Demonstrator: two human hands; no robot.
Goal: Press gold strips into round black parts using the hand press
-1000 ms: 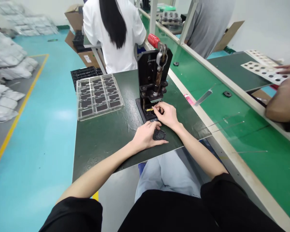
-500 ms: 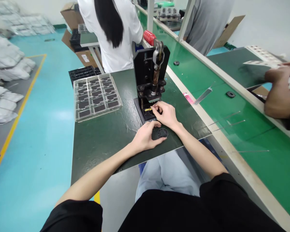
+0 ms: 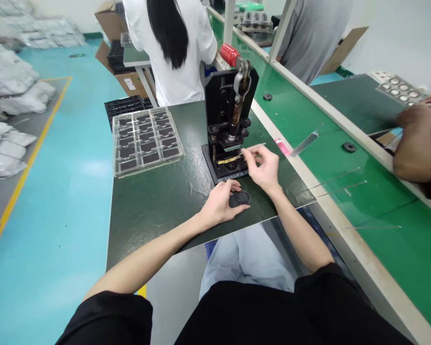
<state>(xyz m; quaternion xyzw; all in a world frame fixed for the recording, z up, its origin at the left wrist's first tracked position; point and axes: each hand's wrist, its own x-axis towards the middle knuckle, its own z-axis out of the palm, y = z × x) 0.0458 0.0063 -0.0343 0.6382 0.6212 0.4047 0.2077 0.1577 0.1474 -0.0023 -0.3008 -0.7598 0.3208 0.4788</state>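
Left hand (image 3: 219, 205) curled and closed around a round black part (image 3: 242, 197), fingertips at its rim, the part resting on the surface (image 3: 154, 211) just in front of the press. Right hand (image 3: 264, 167) raised and pinching a thin pale strip (image 3: 255, 148) between finger and thumb, just beside the press bed. On that bed, a yellow strip (image 3: 230, 160) lying over a dark recess, directly below the raised press head (image 3: 230, 141). Red handle (image 3: 230, 54) at the top of the press (image 3: 230, 96).

To the left, a clear tray (image 3: 179, 153) with dark pieces (image 3: 141, 143) in every visible cell, so apparently much left to work through. At the far right, a co-worker's hands (image 3: 414, 122) near a perforated sheet (image 3: 400, 88). Beyond the press, upper center, a person in a white coat (image 3: 168, 48).
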